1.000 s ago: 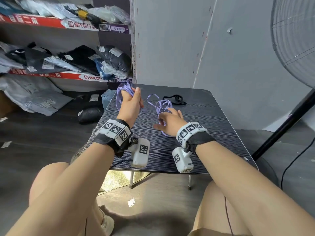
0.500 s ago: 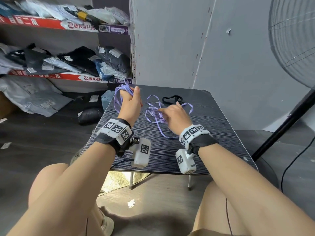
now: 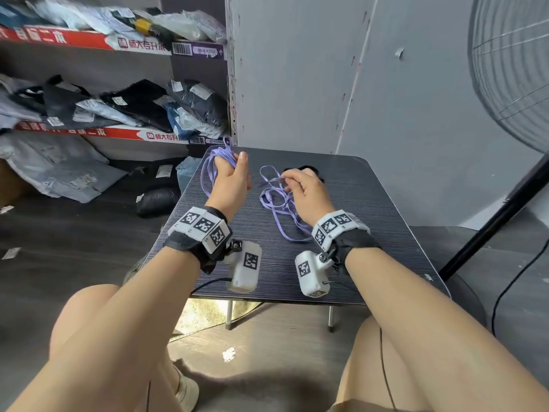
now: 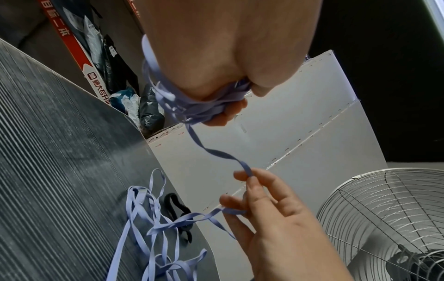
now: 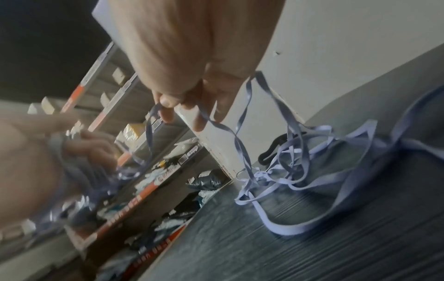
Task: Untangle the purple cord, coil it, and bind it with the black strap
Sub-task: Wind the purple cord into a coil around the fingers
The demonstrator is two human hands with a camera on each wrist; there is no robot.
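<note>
Purple cord (image 3: 277, 203) flat, ribbon-like (loose tangle on table (image 3: 371, 233)); left hand (image 3: 230, 181) grips coils, right hand (image 3: 309, 193) pinches strand.

Bare forearms and bare knees; no sleeves show. Each wrist wears a black fabric strap topped by a white block printed with black square tag markers. Under the left hand (image 3: 230, 185) wrist hangs a white camera pod bearing one tag, screw-mounted, trailing a thin black cable; the right hand (image 3: 309, 194) wrist carries its twin. A pale shoe shows at 6 o'clock.
</note>
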